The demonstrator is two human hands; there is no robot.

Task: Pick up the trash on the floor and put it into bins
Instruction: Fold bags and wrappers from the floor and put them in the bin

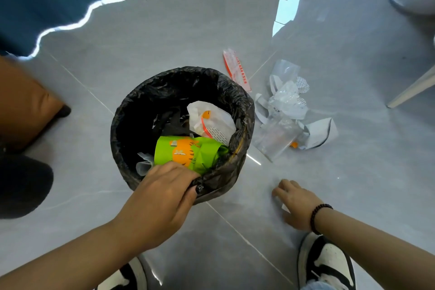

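Down at the near rim of the round bin lined with a black plastic bag, the left hand grips the liner's edge, thumb outside and fingers curled over the rim beside the green and orange printed carton already inside, with a white plastic wrapper behind it. The right hand rests on the grey tiled floor, fingers bent down over a small white scrap barely visible beneath; I cannot tell whether it is pinched. Just right of the bin lies a heap of clear crumpled plastic film and white paper, and a red and white sachet by the far rim. All look light, limp and slippery, best gathered by bunching a crumpled fold.
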